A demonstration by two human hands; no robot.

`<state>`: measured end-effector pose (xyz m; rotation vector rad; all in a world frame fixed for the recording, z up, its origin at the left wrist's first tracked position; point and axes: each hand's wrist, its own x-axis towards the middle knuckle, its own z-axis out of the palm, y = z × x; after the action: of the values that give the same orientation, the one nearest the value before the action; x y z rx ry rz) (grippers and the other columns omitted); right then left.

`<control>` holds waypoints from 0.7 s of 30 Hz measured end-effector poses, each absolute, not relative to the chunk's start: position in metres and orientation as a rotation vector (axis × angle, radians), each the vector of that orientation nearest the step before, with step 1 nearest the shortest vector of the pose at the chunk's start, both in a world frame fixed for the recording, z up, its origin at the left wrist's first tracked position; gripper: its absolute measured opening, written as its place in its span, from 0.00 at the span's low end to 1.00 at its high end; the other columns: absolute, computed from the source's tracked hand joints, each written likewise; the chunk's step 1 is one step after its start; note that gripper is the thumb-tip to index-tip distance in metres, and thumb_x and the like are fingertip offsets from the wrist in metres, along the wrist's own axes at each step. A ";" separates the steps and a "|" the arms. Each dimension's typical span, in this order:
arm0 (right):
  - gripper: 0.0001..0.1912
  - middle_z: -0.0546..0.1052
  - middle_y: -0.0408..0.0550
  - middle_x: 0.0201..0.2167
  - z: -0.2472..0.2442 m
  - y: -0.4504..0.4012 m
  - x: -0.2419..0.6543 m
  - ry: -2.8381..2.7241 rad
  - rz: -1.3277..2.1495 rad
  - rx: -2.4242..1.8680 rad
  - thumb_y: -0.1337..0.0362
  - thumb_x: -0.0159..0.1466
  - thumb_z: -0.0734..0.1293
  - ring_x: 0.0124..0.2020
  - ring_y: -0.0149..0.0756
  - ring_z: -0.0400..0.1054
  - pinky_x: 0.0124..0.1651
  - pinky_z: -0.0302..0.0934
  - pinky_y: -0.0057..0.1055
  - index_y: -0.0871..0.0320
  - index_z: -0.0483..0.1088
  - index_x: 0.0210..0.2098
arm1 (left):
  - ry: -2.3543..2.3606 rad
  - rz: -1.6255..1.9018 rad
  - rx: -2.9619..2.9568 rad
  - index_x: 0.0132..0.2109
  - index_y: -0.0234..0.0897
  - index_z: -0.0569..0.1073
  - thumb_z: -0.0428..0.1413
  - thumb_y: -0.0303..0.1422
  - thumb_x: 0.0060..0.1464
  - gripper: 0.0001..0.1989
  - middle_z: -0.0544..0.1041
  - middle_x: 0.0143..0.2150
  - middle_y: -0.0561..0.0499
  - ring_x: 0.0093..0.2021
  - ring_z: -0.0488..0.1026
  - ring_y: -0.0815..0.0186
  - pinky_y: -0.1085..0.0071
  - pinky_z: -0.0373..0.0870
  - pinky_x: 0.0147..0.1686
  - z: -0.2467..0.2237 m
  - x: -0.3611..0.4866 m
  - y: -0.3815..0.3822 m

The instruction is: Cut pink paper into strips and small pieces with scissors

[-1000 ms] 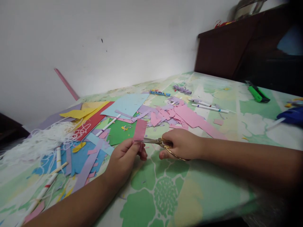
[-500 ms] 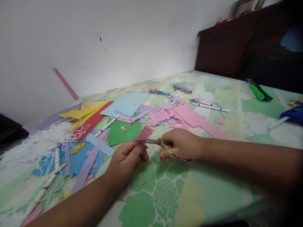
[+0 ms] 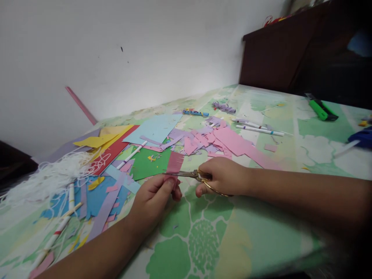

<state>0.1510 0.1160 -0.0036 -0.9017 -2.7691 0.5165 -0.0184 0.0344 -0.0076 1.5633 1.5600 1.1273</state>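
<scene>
Between the thumb and fingers of my left hand (image 3: 155, 195) a small pink paper strip (image 3: 174, 162) stands upright, with short slits along its right edge. My right hand (image 3: 222, 176) grips a pair of scissors (image 3: 188, 174) by gold-coloured handles. Their blades point left and cross the strip just above my left thumb. Whether the blades are fully closed on the paper, I cannot make out. Behind the strip lies a green paper sheet (image 3: 151, 161) with tiny scraps on it.
Pink and lilac paper scraps (image 3: 200, 141) lie beyond my hands. White string (image 3: 58, 170) is heaped at the left, near blue paper (image 3: 99, 193). White sticks (image 3: 260, 130) and a green box cutter (image 3: 321, 109) lie to the right. A wall (image 3: 174, 46) borders the table's far side.
The pink strip has turned from leaning right to nearly upright, and its slit edge now shows. Both hands stay almost in place, with the scissors still across the paper.
</scene>
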 end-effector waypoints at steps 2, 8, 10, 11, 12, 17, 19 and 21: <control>0.25 0.62 0.41 0.15 -0.004 0.116 0.151 -2.772 0.487 -0.907 0.42 0.47 0.55 0.17 0.26 0.51 0.20 0.41 0.23 0.59 0.62 0.20 | 1.552 1.138 1.540 0.21 0.37 0.67 0.45 0.32 0.48 0.12 0.68 0.19 0.55 0.23 0.65 0.71 0.75 0.62 0.27 -0.008 -0.018 0.035; 0.25 0.62 0.41 0.14 -0.004 0.117 0.151 -2.769 0.461 -0.903 0.42 0.47 0.54 0.17 0.25 0.52 0.19 0.41 0.22 0.59 0.61 0.19 | 1.505 1.166 1.502 0.22 0.36 0.67 0.45 0.32 0.47 0.11 0.68 0.19 0.55 0.22 0.65 0.72 0.76 0.62 0.25 -0.009 -0.017 0.036; 0.26 0.61 0.40 0.14 -0.003 0.117 0.151 -2.771 0.463 -0.899 0.41 0.47 0.53 0.17 0.25 0.51 0.19 0.41 0.22 0.59 0.61 0.19 | 1.499 1.174 1.493 0.22 0.36 0.67 0.45 0.32 0.47 0.11 0.68 0.19 0.55 0.22 0.65 0.72 0.75 0.62 0.26 -0.009 -0.017 0.036; 0.26 0.61 0.40 0.14 -0.003 0.116 0.152 -2.770 0.461 -0.898 0.40 0.47 0.53 0.17 0.25 0.51 0.19 0.41 0.22 0.59 0.61 0.20 | 1.504 1.186 1.487 0.22 0.36 0.67 0.45 0.32 0.48 0.11 0.68 0.18 0.55 0.22 0.65 0.72 0.75 0.62 0.26 -0.009 -0.017 0.035; 0.27 0.61 0.40 0.14 -0.003 0.116 0.152 -2.768 0.453 -0.895 0.40 0.47 0.52 0.16 0.25 0.51 0.19 0.41 0.22 0.59 0.61 0.20 | 1.515 1.214 1.475 0.21 0.36 0.66 0.45 0.32 0.48 0.11 0.67 0.18 0.55 0.22 0.64 0.72 0.75 0.61 0.26 -0.009 -0.017 0.035; 0.29 0.63 0.42 0.16 -0.003 0.111 0.153 -2.784 0.381 -0.887 0.39 0.46 0.51 0.17 0.26 0.50 0.19 0.39 0.23 0.59 0.63 0.21 | 1.614 1.347 1.476 0.20 0.36 0.65 0.44 0.34 0.49 0.14 0.66 0.17 0.56 0.21 0.63 0.74 0.77 0.59 0.25 -0.009 -0.018 0.032; 0.30 0.64 0.43 0.17 -0.003 0.109 0.153 -2.803 0.385 -0.893 0.38 0.46 0.50 0.17 0.26 0.51 0.19 0.39 0.23 0.60 0.63 0.22 | 1.659 1.294 1.537 0.19 0.36 0.65 0.43 0.34 0.49 0.15 0.66 0.16 0.56 0.20 0.62 0.74 0.77 0.59 0.24 -0.007 -0.018 0.030; 0.30 0.64 0.44 0.17 -0.002 0.108 0.153 -2.807 0.402 -0.902 0.38 0.46 0.50 0.18 0.27 0.51 0.19 0.39 0.23 0.60 0.64 0.22 | 1.699 1.224 1.588 0.19 0.36 0.65 0.43 0.33 0.49 0.15 0.67 0.17 0.56 0.20 0.62 0.73 0.77 0.59 0.24 -0.004 -0.017 0.029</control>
<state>0.1531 0.1081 -0.0021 -0.9021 -2.8069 0.4020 -0.0169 0.0294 -0.0039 1.5881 1.6987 1.2238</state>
